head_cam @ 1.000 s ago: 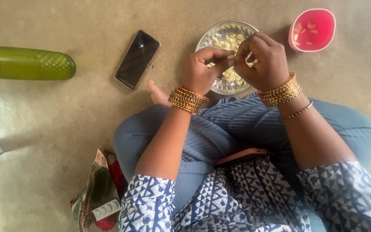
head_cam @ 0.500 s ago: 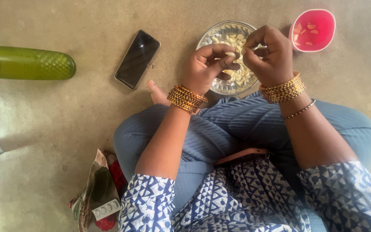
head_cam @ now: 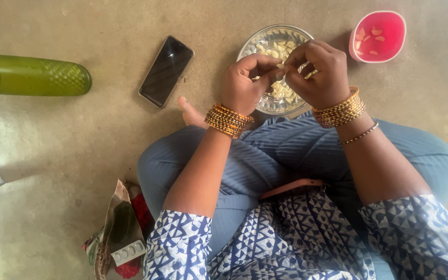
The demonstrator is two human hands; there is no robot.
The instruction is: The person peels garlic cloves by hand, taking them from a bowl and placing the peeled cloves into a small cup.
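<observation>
Head view: left hand (head_cam: 245,85) and right hand (head_cam: 320,75), both wearing stacked gold bangles, meet fingertip to fingertip, pinching one small pale garlic clove (head_cam: 282,67) between them just above a round patterned steel plate (head_cam: 252,47) of peeled cloves on the concrete floor (head_cam: 79,145). Pink plastic bowl (head_cam: 396,23) (a few pieces inside) sits to the right; black smartphone (head_cam: 166,71) and green plastic bottle (head_cam: 37,75) lie left.

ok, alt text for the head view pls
A seated person's left hand and right hand pinch a small pale garlic clove above a glass bowl of pale cloves on the floor. A pink bowl, phone and green bottle lie nearby.
</observation>
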